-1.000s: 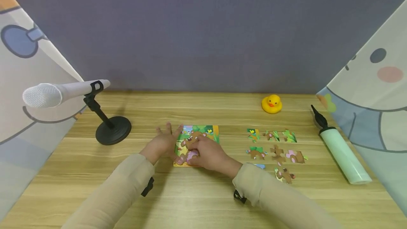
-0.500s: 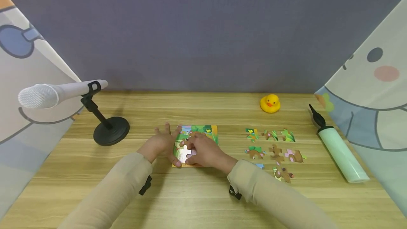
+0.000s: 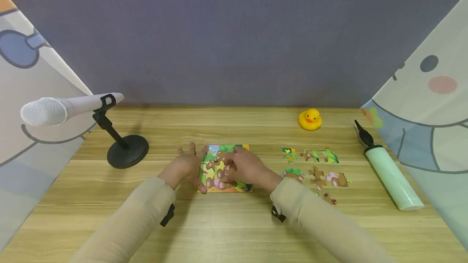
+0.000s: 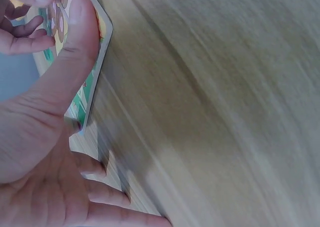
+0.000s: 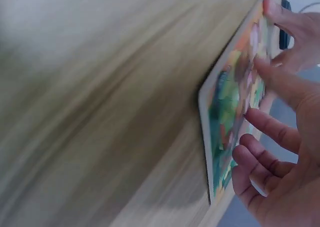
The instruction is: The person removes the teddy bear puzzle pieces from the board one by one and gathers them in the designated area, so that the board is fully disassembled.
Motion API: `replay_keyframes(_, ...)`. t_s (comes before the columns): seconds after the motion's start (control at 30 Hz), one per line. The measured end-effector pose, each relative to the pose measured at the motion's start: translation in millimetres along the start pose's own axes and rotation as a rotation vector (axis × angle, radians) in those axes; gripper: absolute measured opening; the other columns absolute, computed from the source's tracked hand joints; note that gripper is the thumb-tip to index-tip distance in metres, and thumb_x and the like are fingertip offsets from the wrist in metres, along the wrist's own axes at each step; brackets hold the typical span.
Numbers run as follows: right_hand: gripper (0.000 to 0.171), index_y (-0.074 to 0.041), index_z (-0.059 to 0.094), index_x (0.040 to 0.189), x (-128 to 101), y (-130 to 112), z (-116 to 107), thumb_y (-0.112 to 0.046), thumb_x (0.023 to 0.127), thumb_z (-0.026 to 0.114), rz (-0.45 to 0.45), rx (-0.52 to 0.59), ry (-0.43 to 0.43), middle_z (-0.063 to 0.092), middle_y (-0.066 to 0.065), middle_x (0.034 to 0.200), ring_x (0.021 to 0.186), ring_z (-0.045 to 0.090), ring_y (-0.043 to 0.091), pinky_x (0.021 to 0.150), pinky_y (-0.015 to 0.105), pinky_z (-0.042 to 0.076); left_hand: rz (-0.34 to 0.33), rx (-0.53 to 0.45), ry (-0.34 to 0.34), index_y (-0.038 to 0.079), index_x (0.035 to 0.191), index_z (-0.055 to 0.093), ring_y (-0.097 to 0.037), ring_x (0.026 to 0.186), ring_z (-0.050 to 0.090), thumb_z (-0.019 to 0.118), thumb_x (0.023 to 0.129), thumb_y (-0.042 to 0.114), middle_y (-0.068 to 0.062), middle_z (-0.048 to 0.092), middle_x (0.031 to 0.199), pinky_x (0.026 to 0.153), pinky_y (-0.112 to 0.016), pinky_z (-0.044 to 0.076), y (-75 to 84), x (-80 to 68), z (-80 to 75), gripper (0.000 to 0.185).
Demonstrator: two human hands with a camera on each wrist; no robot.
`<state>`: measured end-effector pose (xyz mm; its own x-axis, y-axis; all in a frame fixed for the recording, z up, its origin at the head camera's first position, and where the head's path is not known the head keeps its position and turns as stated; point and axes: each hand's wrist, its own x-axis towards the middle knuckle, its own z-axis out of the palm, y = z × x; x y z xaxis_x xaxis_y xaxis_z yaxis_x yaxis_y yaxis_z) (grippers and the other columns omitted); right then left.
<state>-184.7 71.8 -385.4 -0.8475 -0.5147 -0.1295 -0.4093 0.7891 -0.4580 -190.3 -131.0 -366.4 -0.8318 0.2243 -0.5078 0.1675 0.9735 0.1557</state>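
Note:
A colourful bear jigsaw board (image 3: 224, 185) lies flat on the wooden table (image 3: 234, 222), in front of me. My left hand (image 3: 185, 164) lies spread at its left side, thumb (image 4: 76, 47) pressing on the board's edge (image 4: 98, 62). My right hand (image 3: 245, 166) rests on top of the board, its straightish fingers (image 5: 272, 137) pressing on the fitted pieces (image 5: 227, 112). Neither hand holds a piece. Several loose pieces (image 3: 314, 165) lie on the table to the right of the board.
A white microphone (image 3: 66, 108) on a black round stand (image 3: 128, 151) is at the left. A yellow rubber duck (image 3: 310, 119) sits at the back right. A pale green hand pump (image 3: 390, 175) lies at the far right. Printed cloth panels close both sides.
Half a second ago a white gap showed in the board under my right hand; now the picture there is filled. My right hand shifted up and right over the board. The left hand stayed.

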Motion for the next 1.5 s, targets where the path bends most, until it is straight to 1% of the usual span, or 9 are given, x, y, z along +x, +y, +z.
replay_keyframes(0.1, 0.049, -0.012, 0.075, 0.119, -2, 0, 3, -0.036, 0.079, 0.089, -0.038, -0.048, 0.027, 0.060, 0.000, 0.102, 0.089, 0.056, 0.014, 0.076, 0.030, 0.052, 0.002, -0.007, 0.005, 0.010, 0.164, 0.005, -0.072, 0.138, 0.009, 0.092, 0.056, 0.050, -0.040, -0.001, 0.160, 0.095, -0.075, 0.042, -0.3, -0.6, 0.5, 0.145)
replay_keyframes(0.23, 0.041, -0.013, 0.078, 0.112, -4, 1, 4, -0.034, 0.079, 0.089, -0.082, -0.072, 0.057, 0.059, -0.003, 0.094, 0.081, 0.052, 0.013, 0.067, 0.026, 0.048, 0.004, -0.009, 0.009, 0.010, 0.164, 0.004, -0.072, 0.138, 0.008, 0.092, 0.056, 0.049, -0.040, -0.001, 0.161, 0.094, -0.075, 0.043, -1.6, -0.1, 1.6, 0.144)
replay_keyframes(0.37, 0.032, -0.014, 0.078, 0.108, -3, 4, 3, -0.026, 0.081, 0.088, -0.076, -0.006, 0.045, 0.056, -0.003, 0.092, 0.080, 0.052, 0.016, 0.067, 0.029, 0.048, 0.005, -0.011, 0.010, 0.010, 0.164, 0.004, -0.072, 0.138, 0.008, 0.092, 0.057, 0.048, -0.040, -0.002, 0.161, 0.094, -0.075, 0.043, -2.1, 0.6, 2.7, 0.144)
replay_keyframes(0.5, 0.028, -0.014, 0.076, 0.105, -5, 9, -2, -0.024, 0.082, 0.088, -0.076, 0.033, 0.023, 0.057, -0.002, 0.096, 0.092, 0.060, 0.020, 0.071, 0.032, 0.051, 0.010, -0.025, 0.015, 0.009, 0.164, 0.005, -0.072, 0.138, 0.007, 0.092, 0.057, 0.047, -0.041, -0.002, 0.160, 0.093, -0.076, 0.042, -1.0, 0.0, 2.2, 0.143)
replay_keyframes(0.73, 0.039, -0.013, 0.074, 0.116, -17, 23, -18, -0.024, 0.082, 0.087, -0.075, 0.015, 0.034, 0.058, 0.001, 0.104, 0.074, 0.049, 0.012, 0.065, 0.027, 0.046, 0.007, -0.040, 0.002, 0.010, 0.164, 0.003, -0.072, 0.138, 0.004, 0.092, 0.057, 0.044, -0.041, -0.006, 0.160, 0.093, -0.078, 0.041, -0.3, -0.1, 1.8, 0.144)
replay_keyframes(0.93, 0.032, -0.014, 0.074, 0.114, -36, 41, -31, -0.025, 0.085, 0.085, -0.151, 0.040, 0.057, 0.061, 0.003, 0.109, 0.081, 0.055, 0.016, 0.069, 0.028, 0.049, 0.009, -0.030, 0.013, 0.008, 0.164, 0.004, -0.073, 0.138, 0.005, 0.093, 0.057, 0.044, -0.042, -0.004, 0.159, 0.094, -0.077, 0.041, -0.6, 0.1, 2.5, 0.143)
replay_keyframes(1.1, 0.032, -0.017, 0.074, 0.115, -53, 56, -39, -0.027, 0.086, 0.084, -0.151, 0.014, 0.077, 0.063, -0.001, 0.115, 0.093, 0.062, 0.020, 0.079, 0.033, 0.053, 0.013, -0.029, 0.016, 0.009, 0.164, 0.004, -0.073, 0.137, 0.004, 0.093, 0.057, 0.043, -0.042, -0.004, 0.159, 0.093, -0.078, 0.041, 0.0, 0.1, 2.1, 0.143)
replay_keyframes(1.27, 0.035, -0.016, 0.073, 0.118, -77, 75, -49, -0.028, 0.086, 0.083, -0.129, 0.027, 0.107, 0.063, -0.002, 0.110, 0.095, 0.062, 0.021, 0.075, 0.033, 0.053, 0.007, -0.027, 0.009, 0.010, 0.164, 0.003, -0.073, 0.138, 0.004, 0.092, 0.057, 0.044, -0.041, -0.005, 0.160, 0.092, -0.079, 0.040, 1.5, -1.3, 1.4, 0.143)
replay_keyframes(1.5, 0.031, -0.016, 0.074, 0.114, -115, 104, -66, -0.024, 0.085, 0.084, -0.160, 0.019, 0.209, 0.063, -0.004, 0.102, 0.089, 0.061, 0.019, 0.070, 0.036, 0.055, 0.012, -0.028, 0.019, 0.008, 0.164, 0.005, -0.073, 0.137, 0.006, 0.093, 0.058, 0.044, -0.042, -0.003, 0.159, 0.092, -0.079, 0.040, 1.5, -2.1, 1.0, 0.142)
